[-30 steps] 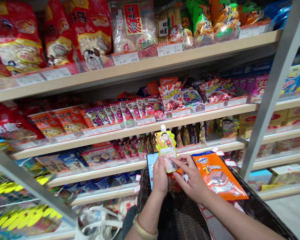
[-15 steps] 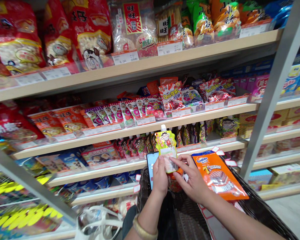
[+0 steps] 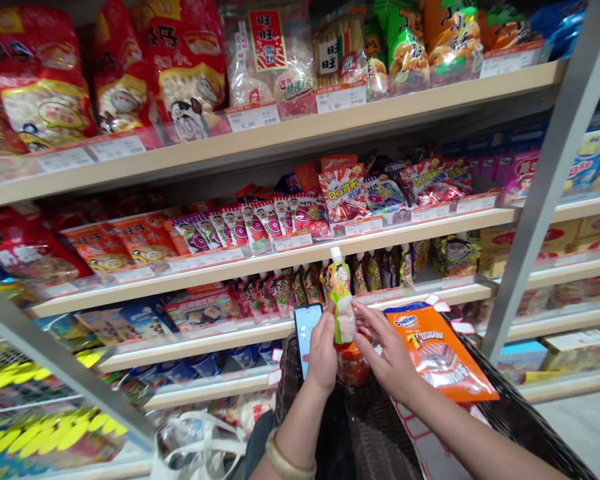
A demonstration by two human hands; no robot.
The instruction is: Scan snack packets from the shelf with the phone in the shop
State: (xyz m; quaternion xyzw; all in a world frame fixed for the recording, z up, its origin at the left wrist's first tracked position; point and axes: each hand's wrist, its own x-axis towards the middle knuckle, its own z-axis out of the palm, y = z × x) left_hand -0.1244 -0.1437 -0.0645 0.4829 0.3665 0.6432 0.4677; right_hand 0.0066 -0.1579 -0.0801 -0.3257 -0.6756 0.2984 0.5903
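A yellow-green spouted pouch (image 3: 341, 293) with a white cap is held upright in front of the shelves, turned partly edge-on. My left hand (image 3: 323, 353) is closed on its lower left side. My right hand (image 3: 385, 347) is at the pouch's right edge, thumb and fingers apart, the fingertips at or near it. Behind my left hand stands a phone (image 3: 306, 333) with a lit screen. An orange Ovaltine packet (image 3: 440, 353) lies on the dark wicker basket (image 3: 525, 427), right of my right hand. Below the pouch is a red-orange container (image 3: 353, 363).
Shelves (image 3: 290, 133) of snack bags and candy packets run across the view, with similar pouches (image 3: 280, 290) on a lower level. Metal posts (image 3: 540, 180) slant at both sides. A white bag (image 3: 200, 440) is at the bottom left.
The pouch has turned from facing me to nearly edge-on and shifted slightly right. My right hand's fingers have moved off its front to its right edge.
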